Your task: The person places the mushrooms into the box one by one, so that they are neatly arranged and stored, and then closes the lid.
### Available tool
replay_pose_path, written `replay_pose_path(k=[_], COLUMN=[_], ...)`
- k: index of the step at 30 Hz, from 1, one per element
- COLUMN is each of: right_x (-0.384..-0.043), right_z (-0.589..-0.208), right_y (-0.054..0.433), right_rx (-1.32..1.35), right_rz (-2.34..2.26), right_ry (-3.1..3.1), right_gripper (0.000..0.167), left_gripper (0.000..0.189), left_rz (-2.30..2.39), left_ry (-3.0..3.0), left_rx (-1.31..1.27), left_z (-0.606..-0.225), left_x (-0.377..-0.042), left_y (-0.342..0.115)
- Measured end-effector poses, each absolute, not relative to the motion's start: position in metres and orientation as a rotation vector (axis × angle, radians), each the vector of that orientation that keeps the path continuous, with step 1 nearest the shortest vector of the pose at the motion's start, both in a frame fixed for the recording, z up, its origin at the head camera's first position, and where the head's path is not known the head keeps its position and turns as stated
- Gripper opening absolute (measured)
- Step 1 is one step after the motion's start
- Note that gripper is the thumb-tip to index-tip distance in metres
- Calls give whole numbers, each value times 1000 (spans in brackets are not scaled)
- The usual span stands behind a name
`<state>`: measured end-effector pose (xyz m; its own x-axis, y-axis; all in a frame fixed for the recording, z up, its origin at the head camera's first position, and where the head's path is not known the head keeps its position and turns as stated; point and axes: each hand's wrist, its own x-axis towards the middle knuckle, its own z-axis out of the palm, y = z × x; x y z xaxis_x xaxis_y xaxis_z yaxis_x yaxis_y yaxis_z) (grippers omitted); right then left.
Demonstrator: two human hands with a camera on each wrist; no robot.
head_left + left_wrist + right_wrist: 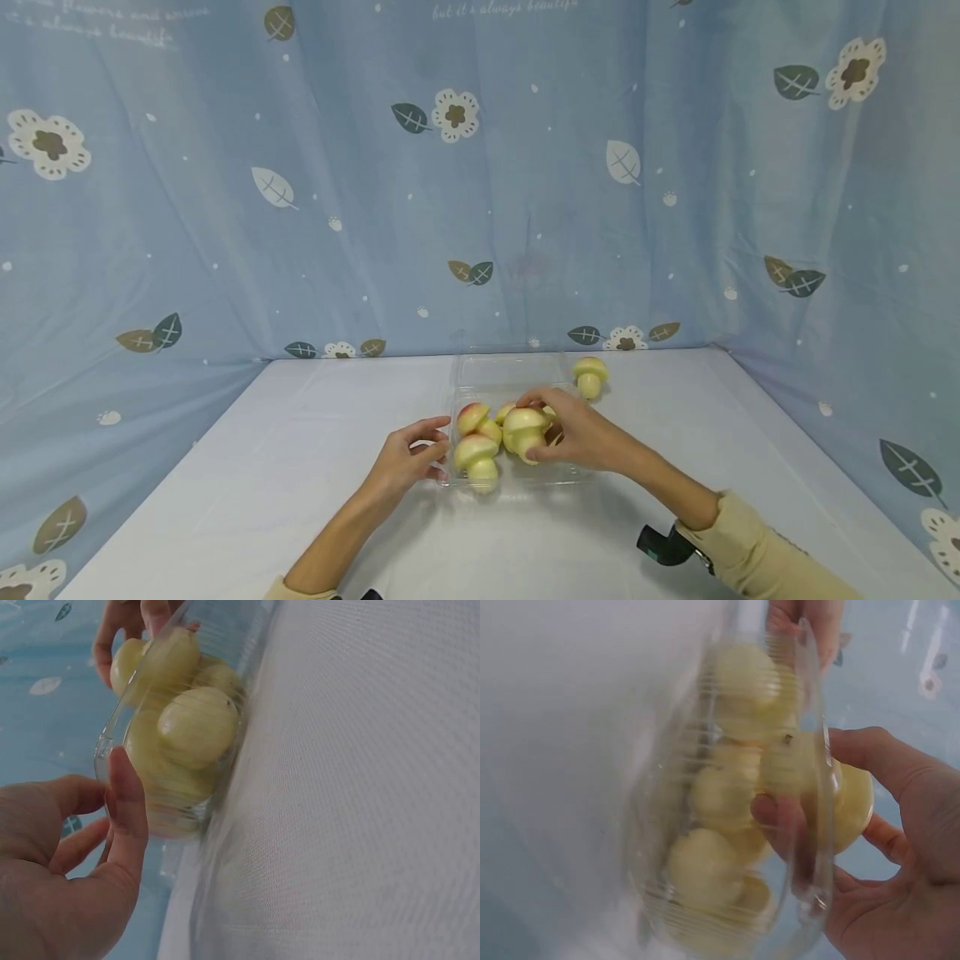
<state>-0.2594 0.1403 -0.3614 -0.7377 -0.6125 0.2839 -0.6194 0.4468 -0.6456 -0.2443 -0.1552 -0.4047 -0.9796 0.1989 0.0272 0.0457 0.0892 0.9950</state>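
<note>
A clear plastic box (pixel 517 477) with its lid raised at the back stands on the table. Inside lie several pale yellow-green, mushroom-shaped pieces (pixel 476 452), some with reddish caps. My right hand (pixel 573 429) reaches in from the right and grips one mushroom-shaped piece (pixel 523 421) between thumb and fingers, at rim height over the others. In the right wrist view, the thumb (pixel 780 821) shows through the clear wall. At the opposite side, my left hand (pixel 408 458) holds the box's left rim, with thumb (pixel 127 802) and fingertips meeting at that edge.
Another mushroom-shaped piece (pixel 590 377) stands outside the box, behind it to the right. The transparent lid (pixel 510 368) leans back near the blue patterned curtain (pixel 510 208). A white cloth (pixel 300 442) covers the table.
</note>
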Motion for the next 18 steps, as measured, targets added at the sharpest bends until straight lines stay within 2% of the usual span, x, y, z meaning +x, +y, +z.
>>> replay_pose_path(k=[18], right_x=[-254], right_z=[-370], right_y=[131], right_rx=[1145], right_rz=[1183], right_ry=[-2685], right_gripper=[54], left_gripper=[43], left_rz=[2021], left_ry=[2250], left_rx=[268], left_z=[-406], left_x=[-244], left_y=[-154])
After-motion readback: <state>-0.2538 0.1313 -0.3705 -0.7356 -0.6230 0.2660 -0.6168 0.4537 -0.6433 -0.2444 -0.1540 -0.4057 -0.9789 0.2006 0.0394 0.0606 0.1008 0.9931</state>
